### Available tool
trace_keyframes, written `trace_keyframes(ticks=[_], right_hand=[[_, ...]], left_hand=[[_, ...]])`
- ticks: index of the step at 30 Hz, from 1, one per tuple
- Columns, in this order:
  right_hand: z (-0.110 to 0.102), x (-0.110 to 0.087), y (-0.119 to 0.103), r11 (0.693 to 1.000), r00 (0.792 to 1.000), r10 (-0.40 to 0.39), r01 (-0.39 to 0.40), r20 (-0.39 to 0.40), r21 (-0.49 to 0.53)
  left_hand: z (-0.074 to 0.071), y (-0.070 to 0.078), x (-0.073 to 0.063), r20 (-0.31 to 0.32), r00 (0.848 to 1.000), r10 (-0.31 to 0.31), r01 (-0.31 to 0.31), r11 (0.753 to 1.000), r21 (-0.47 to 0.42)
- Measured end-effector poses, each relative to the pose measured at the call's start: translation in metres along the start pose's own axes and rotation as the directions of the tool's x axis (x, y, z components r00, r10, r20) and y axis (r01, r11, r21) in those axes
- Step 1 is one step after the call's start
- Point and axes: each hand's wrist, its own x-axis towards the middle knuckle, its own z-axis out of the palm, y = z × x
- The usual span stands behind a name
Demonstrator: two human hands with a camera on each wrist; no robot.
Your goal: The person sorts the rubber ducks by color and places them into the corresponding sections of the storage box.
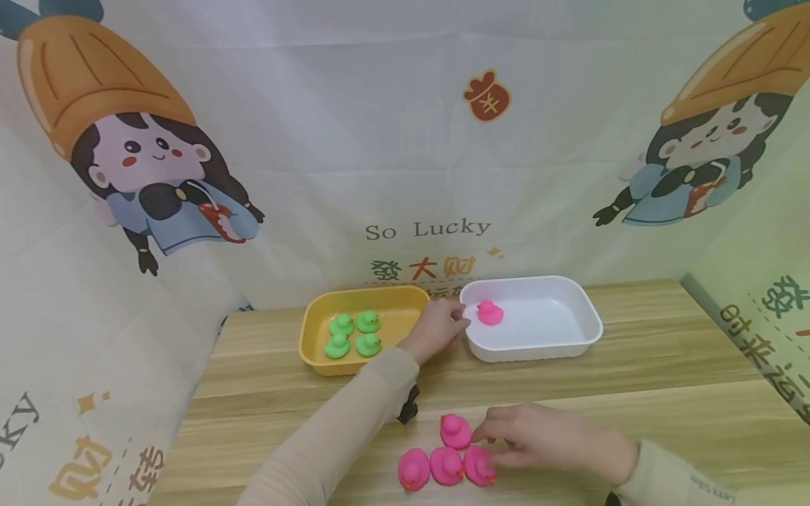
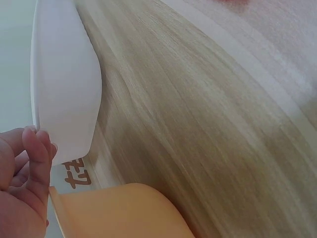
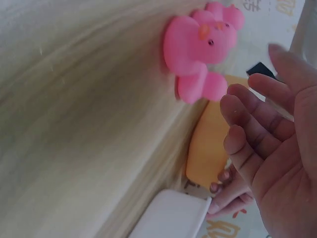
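Left hand (image 1: 436,327) reaches forward between the two trays, thumb and fingertips pinching the near-left rim of the white tray (image 1: 544,320). One pink duck (image 1: 490,313) sits inside that tray, by its left end.

Right hand (image 1: 538,439) is low over the table (image 1: 664,422), palm empty, fingers loosely spread and slightly bent beside four pink ducks (image 1: 446,465). Three of these stand in a row side by side; the fourth is just behind. My fingertips overlap the rightmost duck from above; contact, I cannot tell.

Surroundings: yellow tray (image 1: 342,367) left of the white one, four green ducks (image 1: 369,344) grouped in its left part. My left hand and wrist cover its near-right corner. Left sleeve (image 1: 329,429) slants across the table, left of the pink group; a black piece (image 1: 408,405) shows at the cuff. Printed cloth (image 1: 380,140) rises behind the trays and along both sides.
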Motion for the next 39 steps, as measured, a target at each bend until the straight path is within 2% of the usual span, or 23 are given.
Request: trace_keyframes(ticks=[10, 17, 23, 32, 39], right_hand=[[0.019, -0.001, -0.002, 0.998, 0.999, -0.051, 0.05, -0.009, -0.031], [0.022, -0.004, -0.001, 1.0, 0.998, 0.005, -0.004, 0.057, -0.007], [0.025, -0.006, 0.001, 1.0, 0.999, -0.019, 0.02, 0.043, -0.021], [0.025, -0.009, 0.003, 0.998, 0.998, 0.047, -0.05, 0.051, 0.049], [0.025, -0.011, 0.001, 1.0, 0.999, 0.002, -0.004, 0.051, 0.031]], left_hand=[[0.0, -0.001, 0.001, 0.007, 1.0, 0.0, 0.0, 1.0, 0.008], [0.0, 0.0, 0.001, 0.008, 1.0, -0.017, 0.017, 1.0, 0.012], [0.0, 0.0, 0.001, 0.006, 1.0, -0.012, 0.012, 1.0, 0.009], [0.0, -0.001, 0.0, 0.005, 1.0, -0.005, 0.005, 1.0, -0.003], [0.0, 0.0, 0.0, 0.009, 1.0, -0.001, 0.001, 1.0, 0.01]])
